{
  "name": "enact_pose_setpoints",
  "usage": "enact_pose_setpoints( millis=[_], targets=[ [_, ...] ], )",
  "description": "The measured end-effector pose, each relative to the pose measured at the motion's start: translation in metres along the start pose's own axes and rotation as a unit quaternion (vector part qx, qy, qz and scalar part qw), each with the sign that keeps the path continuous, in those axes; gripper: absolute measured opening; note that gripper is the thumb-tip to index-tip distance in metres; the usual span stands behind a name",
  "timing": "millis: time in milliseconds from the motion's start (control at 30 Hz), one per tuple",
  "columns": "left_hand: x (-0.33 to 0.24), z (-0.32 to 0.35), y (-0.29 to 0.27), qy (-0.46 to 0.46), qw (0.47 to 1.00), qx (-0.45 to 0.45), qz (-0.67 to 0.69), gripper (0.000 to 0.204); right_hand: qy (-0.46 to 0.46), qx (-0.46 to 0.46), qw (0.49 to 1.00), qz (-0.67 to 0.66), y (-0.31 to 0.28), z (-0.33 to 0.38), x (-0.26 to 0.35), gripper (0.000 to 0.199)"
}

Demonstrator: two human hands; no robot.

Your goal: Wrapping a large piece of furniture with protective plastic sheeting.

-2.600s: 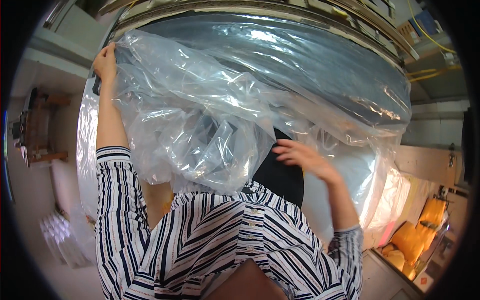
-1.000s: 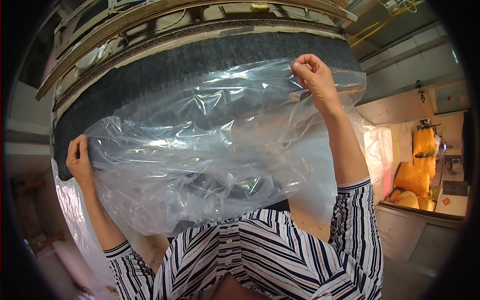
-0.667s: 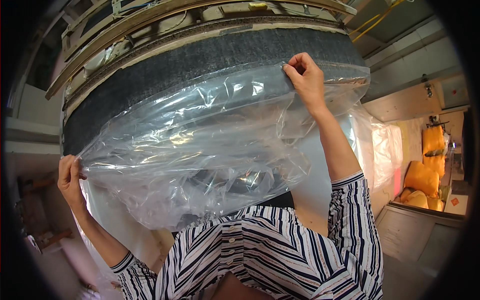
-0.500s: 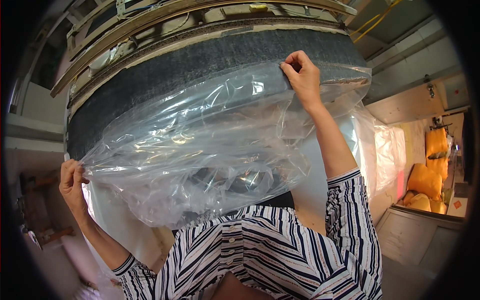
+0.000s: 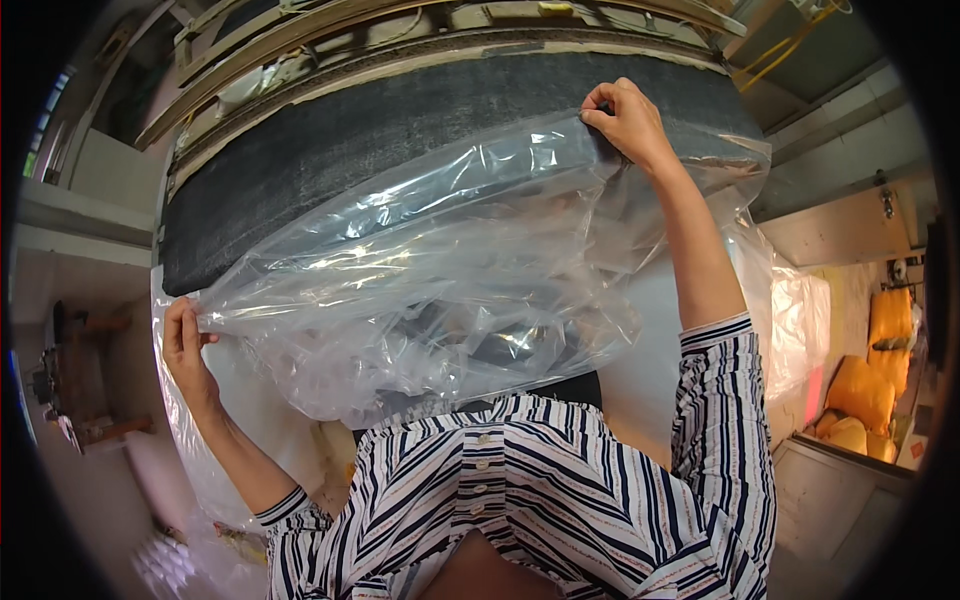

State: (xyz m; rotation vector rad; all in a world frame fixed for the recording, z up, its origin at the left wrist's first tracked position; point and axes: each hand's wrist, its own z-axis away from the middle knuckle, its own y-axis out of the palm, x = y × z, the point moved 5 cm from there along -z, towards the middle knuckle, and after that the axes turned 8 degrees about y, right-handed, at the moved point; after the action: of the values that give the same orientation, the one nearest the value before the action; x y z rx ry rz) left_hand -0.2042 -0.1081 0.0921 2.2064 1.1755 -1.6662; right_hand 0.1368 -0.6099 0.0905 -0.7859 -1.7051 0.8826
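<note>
Film of clear plastic (image 5: 430,262) lies over the black tabletop (image 5: 330,150), crumpled toward its near edge. The left hand (image 5: 190,350) pinches the film's end just beside the near left corner; the right hand (image 5: 628,122), fingertips closed, pinches its upper border nearer the right edge. Spreading seems in hand; smoothing the folds calls for even tension.

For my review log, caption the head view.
Left hand and right hand pinch clear film partly covering a dark surface.
</note>
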Motion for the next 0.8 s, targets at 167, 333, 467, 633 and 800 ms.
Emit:
enact_pose_setpoints(
  millis=[167,333,467,633,800],
  targets=[
    [-0.01,-0.032,-0.019,0.05,0.989,-0.102,0.092,0.016,0.012,0.005,0.952,-0.305,-0.015,-0.034,-0.006,0.015],
    [-0.083,-0.083,0.017,0.151,0.952,-0.26,0.053,0.017,0.053,-0.33,0.906,-0.261,-0.067,-0.054,0.036,0.008],
    [0.009,-0.139,0.111,0.139,0.979,-0.11,-0.103,0.018,0.115,-0.333,0.934,-0.063,-0.007,-0.08,-0.038,0.011],
    [0.045,-0.157,0.133,0.034,0.986,-0.146,-0.072,0.026,0.065,-0.269,0.932,-0.236,0.012,-0.086,-0.062,0.015],
    [0.038,-0.181,0.146,0.037,0.984,-0.154,-0.083,0.023,0.043,-0.273,0.948,-0.158,0.011,-0.102,-0.065,0.015]
  ],
)
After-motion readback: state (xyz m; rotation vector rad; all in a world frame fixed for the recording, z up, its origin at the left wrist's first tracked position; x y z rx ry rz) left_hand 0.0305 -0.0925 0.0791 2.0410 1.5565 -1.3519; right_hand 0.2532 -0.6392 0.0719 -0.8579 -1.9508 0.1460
